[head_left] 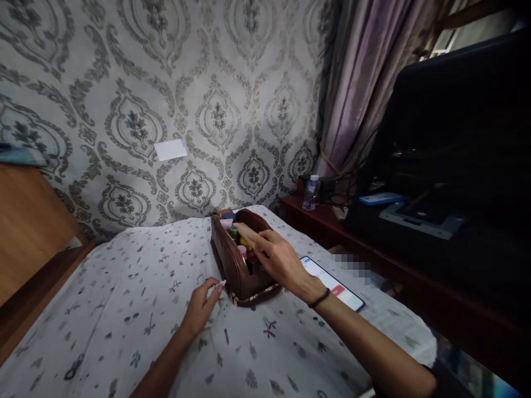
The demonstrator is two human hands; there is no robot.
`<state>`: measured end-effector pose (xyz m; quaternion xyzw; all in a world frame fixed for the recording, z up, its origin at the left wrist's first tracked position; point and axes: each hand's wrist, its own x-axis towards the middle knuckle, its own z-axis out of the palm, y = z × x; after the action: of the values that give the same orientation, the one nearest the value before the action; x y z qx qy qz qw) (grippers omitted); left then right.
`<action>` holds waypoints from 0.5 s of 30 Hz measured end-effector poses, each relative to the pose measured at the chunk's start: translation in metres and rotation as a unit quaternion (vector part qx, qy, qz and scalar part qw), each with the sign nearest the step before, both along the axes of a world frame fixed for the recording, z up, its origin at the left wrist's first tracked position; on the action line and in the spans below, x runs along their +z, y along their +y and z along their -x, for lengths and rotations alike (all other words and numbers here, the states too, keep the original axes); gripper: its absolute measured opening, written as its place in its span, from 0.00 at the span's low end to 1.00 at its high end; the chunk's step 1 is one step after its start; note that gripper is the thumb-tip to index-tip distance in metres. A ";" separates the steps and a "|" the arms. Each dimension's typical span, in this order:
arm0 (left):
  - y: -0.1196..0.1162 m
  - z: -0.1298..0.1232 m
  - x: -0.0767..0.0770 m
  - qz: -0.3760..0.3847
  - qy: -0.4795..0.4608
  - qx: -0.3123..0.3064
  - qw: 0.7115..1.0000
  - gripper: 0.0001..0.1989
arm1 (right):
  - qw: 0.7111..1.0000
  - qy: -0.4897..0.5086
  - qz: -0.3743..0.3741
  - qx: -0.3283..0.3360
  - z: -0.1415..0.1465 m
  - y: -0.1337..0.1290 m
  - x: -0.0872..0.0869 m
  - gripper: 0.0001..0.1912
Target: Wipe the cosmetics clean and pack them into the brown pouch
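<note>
A brown leather-look toiletry bag stands unzipped on the patterned bed sheet, with a gold zip along its rim. Inside are several small items, among them a pink-capped one and a green one. My right hand reaches over the bag's opening, its fingers closed on a flat beige piece whose kind I cannot make out. Beside the bag's near left corner, my left hand pinches a small white scrap, possibly a bit of cloth or tissue.
A lit phone lies on the bed under my right forearm. To the right, a dark red desk carries a clear bottle, cables and a large black screen-like panel. A wooden board stands at the left; patterned wallpaper lies behind.
</note>
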<state>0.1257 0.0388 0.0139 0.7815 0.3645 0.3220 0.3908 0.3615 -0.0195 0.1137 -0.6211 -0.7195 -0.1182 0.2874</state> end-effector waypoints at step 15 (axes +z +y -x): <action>0.000 0.001 0.003 -0.009 0.016 -0.012 1.000 0.18 | 0.998 0.025 0.035 0.034 -0.003 0.000 0.002 0.14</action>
<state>0.1248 0.0386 0.0167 0.7943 0.3579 0.3081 0.3821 0.3643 -0.0197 0.1159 -0.6087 -0.7365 -0.0671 0.2872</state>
